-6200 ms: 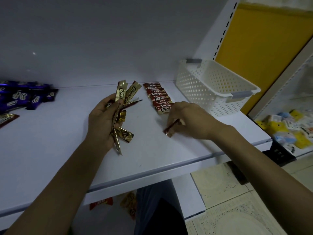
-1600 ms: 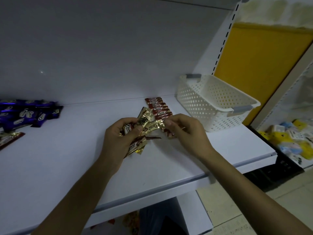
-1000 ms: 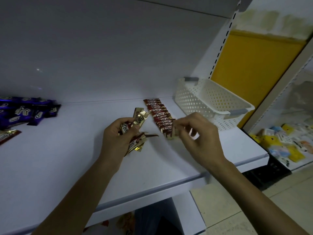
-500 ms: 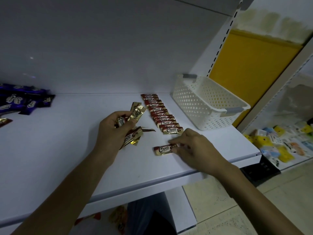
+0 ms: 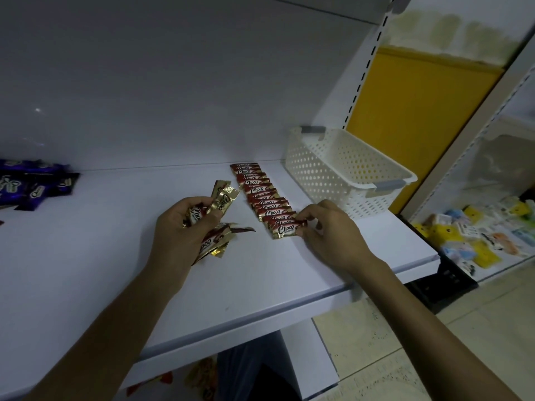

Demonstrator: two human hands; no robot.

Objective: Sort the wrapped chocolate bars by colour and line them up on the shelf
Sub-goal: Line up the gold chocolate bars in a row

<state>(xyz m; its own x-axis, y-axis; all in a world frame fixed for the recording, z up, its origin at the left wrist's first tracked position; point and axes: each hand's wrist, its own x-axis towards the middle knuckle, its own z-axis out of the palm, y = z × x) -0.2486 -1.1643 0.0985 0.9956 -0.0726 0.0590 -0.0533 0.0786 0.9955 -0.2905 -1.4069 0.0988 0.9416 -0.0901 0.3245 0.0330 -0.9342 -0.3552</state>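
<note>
Red bar [image 5: 286,228] isn't stray anymore, snug against the row [image 5: 256,191], right hand [image 5: 330,231] pinching it; left hand [image 5: 179,235] grips leftover bars [image 5: 222,199].

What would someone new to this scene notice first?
Probably the neat row of red Choco bars running front to back on the shelf, with the right hand pinching the nearest bar at its front end. Next, the left hand gripping a bunch of gold-wrapped bars left of the row, and the white basket on the right.
</note>
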